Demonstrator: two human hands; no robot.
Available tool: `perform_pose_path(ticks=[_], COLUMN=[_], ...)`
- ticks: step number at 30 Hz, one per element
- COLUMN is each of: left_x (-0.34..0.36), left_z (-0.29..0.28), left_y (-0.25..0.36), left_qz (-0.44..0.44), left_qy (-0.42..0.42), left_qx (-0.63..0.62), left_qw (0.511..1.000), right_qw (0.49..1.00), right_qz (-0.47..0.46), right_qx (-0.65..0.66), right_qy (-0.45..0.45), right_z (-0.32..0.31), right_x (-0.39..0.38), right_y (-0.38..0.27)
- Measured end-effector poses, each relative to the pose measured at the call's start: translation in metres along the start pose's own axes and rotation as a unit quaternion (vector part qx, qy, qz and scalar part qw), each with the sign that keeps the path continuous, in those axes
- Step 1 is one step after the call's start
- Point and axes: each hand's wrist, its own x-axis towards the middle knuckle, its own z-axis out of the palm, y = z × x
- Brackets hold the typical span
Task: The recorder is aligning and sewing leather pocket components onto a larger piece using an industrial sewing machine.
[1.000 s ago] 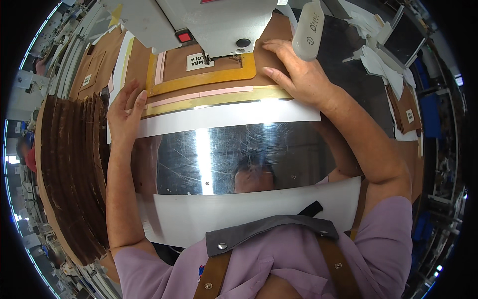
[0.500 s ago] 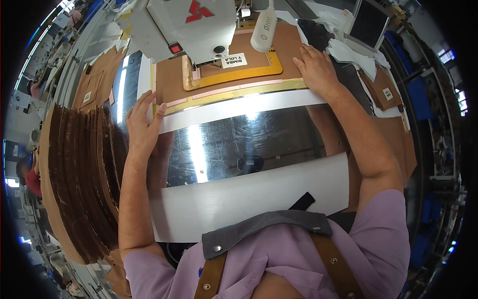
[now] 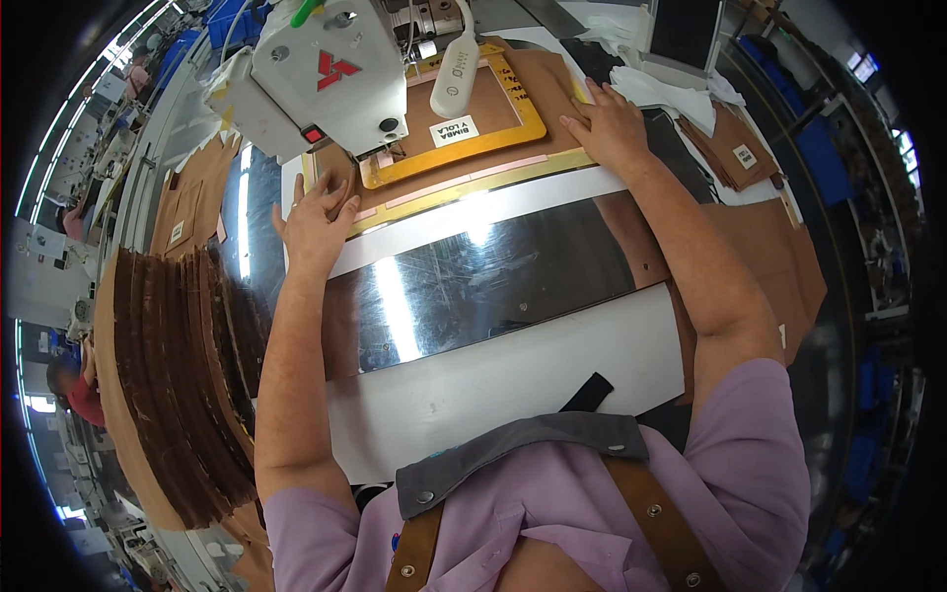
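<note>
A brown leather-like panel (image 3: 558, 87) lies under a yellow clamp frame (image 3: 531, 131) on the machine's work plate. Inside the frame is a small white label (image 3: 454, 132) with dark print. My left hand (image 3: 318, 225) rests with spread fingers on the panel's near left corner, fingertips beside the frame. Flat at the right edge of the panel lies my right hand (image 3: 612, 130), fingers extended. Neither hand grips anything. The white sewing machine head (image 3: 330, 79) stands over the frame's left side, its needle area near the left corner. Yellow and pink strips (image 3: 473, 185) line the near edge.
A thick stack of brown panels (image 3: 182, 385) stands at my left. A shiny metal plate (image 3: 493, 271) and a white board (image 3: 503, 370) lie before me. A white oval device (image 3: 457, 74) hangs above the frame. Brown pieces (image 3: 725, 153) and a dark screen (image 3: 683, 37) sit right.
My left hand has moved inward onto the panel's corner. The frame and label now sit farther right relative to the machine head, uncovering the label. The view has shifted; my right hand stays at the right edge.
</note>
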Motion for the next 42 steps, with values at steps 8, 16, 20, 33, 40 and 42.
perform_pose_path(ticks=[8, 16, 20, 33, 40, 42], left_x=[-0.009, -0.103, -0.166, -0.238, -0.236, -0.235], left_z=[-0.026, -0.066, -0.084, -0.054, -0.049, -0.048], left_y=[0.017, 0.048, 0.065, 0.066, 0.069, 0.069], left_qz=[0.02, 0.083, 0.139, 0.157, 0.164, 0.162], left_qy=[0.054, 0.054, 0.0, -0.132, -0.063, -0.057], left_qx=[0.121, 0.051, 0.052, 0.023, 0.018, 0.028], left_qw=[0.991, 0.994, 0.989, 0.978, 0.984, 0.985], right_qw=[0.954, 0.955, 0.945, 0.961, 0.962, 0.964], right_qz=[0.064, 0.013, 0.05, 0.095, 0.087, 0.081], right_qx=[0.289, 0.287, 0.303, 0.241, 0.241, 0.231], right_qy=[-0.045, -0.073, -0.109, -0.099, -0.098, -0.104], right_z=[-0.028, -0.082, -0.106, -0.106, -0.095, -0.096], right_x=[0.006, -0.087, -0.154, -0.168, -0.164, -0.163], right_y=[-0.006, 0.028, 0.034, 0.031, 0.037, 0.035])
